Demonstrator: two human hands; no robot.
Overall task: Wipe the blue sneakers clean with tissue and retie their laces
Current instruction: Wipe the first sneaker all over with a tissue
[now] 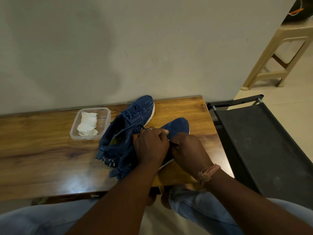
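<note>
Both hands point(150, 145) curl over near sneaker point(176, 127)

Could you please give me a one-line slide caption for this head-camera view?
Both hands, left hand and right hand, work at the nearer blue sneaker on a wooden table, tissue in a plastic container nearby.

Both hands, left hand point(150, 145) and right hand point(189, 150), pinch laces on the near blue sneaker point(176, 128) by the desk's point(42, 150) right edge; tissue point(88, 123) lies in a container point(74, 129).
</note>
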